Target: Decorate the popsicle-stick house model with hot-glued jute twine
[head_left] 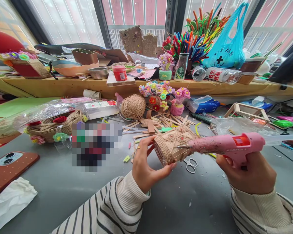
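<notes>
My left hand (146, 165) grips a small cylindrical holder (164, 149) covered in wooden sticks and twine. The holder lies tilted on its side above the table, its twine-wrapped end toward me and rope flowers on its upper face. In my right hand (251, 172) is a pink hot glue gun (230, 143), with a clear glue stick (280, 139) coming out of its back. The gun's metal nozzle points left and appears close to the holder's stick side; whether it touches I cannot tell. Small scissors (190, 165) lie on the table just behind the holder, partly hidden.
Loose wooden sticks (152, 125) and a ball of twine (133, 106) lie behind the holder. At left are a twine basket (48, 130), a brown phone (17, 165) and crumpled tissue (13, 201). Yarn flowers (158, 92) and a wooden frame (246, 111) stand farther back, below a crowded shelf (127, 86).
</notes>
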A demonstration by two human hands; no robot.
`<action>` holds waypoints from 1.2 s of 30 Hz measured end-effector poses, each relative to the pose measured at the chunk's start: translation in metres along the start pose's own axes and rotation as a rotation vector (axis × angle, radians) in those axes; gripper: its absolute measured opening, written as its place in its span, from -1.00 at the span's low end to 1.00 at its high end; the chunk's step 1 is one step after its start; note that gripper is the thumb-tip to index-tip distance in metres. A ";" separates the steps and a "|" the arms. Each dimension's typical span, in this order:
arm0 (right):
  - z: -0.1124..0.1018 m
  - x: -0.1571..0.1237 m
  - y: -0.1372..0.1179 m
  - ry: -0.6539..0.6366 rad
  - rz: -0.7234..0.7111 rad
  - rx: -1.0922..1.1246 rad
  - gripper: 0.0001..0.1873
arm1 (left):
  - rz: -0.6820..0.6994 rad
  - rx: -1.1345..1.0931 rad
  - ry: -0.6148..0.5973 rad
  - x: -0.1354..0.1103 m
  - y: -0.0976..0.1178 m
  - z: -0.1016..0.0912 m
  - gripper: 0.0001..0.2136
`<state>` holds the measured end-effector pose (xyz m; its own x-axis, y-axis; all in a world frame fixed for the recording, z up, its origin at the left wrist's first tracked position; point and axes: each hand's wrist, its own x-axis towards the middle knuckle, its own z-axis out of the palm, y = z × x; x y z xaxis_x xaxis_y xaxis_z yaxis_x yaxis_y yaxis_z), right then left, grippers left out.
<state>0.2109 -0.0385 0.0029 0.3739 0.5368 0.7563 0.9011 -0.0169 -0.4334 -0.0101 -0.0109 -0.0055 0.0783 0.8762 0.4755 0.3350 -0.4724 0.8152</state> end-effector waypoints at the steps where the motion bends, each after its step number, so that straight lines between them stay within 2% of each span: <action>1: 0.000 0.000 0.000 -0.003 -0.002 0.005 -0.83 | 0.000 0.002 0.001 0.000 0.000 0.000 -0.40; 15: 0.000 0.003 0.001 -0.015 -0.002 0.047 -0.83 | -0.025 -0.015 0.008 0.000 -0.001 0.000 -0.40; 21: -0.001 0.002 0.000 -0.006 0.001 -0.022 -0.83 | -0.042 -0.027 0.009 0.000 0.000 0.000 -0.41; 36: 0.001 0.004 0.008 0.015 -0.024 -0.029 -0.81 | -0.056 -0.063 0.011 0.001 0.000 0.001 -0.41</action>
<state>0.2194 -0.0352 0.0022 0.3552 0.5250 0.7734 0.9156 -0.0288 -0.4010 -0.0089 -0.0102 -0.0053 0.0507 0.9002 0.4324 0.2792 -0.4285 0.8593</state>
